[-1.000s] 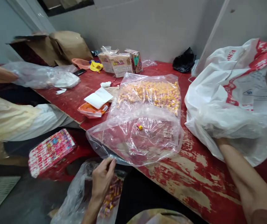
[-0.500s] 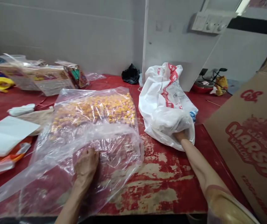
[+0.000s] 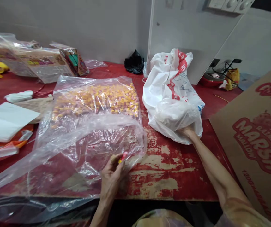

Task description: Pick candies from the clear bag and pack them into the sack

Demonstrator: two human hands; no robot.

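My left hand [image 3: 111, 175] rests at the near edge of the red table [image 3: 168, 170], pinching a small pink and yellow candy [image 3: 123, 156] at the rim of a large clear plastic bag [image 3: 62, 157]. That bag lies flat and nearly empty. Behind it lies a second clear bag of orange and pink candies [image 3: 97, 101]. My right hand [image 3: 185, 130] is pushed into the mouth of a white plastic bag with red print [image 3: 173, 94]; its fingers are hidden inside.
A brown cardboard box printed "MARSH MALLOW" [image 3: 258, 138] stands at the right. White paper on an orange packet [image 3: 5, 126] lies at the left. Boxed goods in plastic [image 3: 31, 61] and a black bag [image 3: 134, 63] sit along the back wall.
My left hand came up from below the table, pressed on the clear bag, then drew back to its near rim, now pinching a candy. The view swung right; my right hand stays in the white bag.
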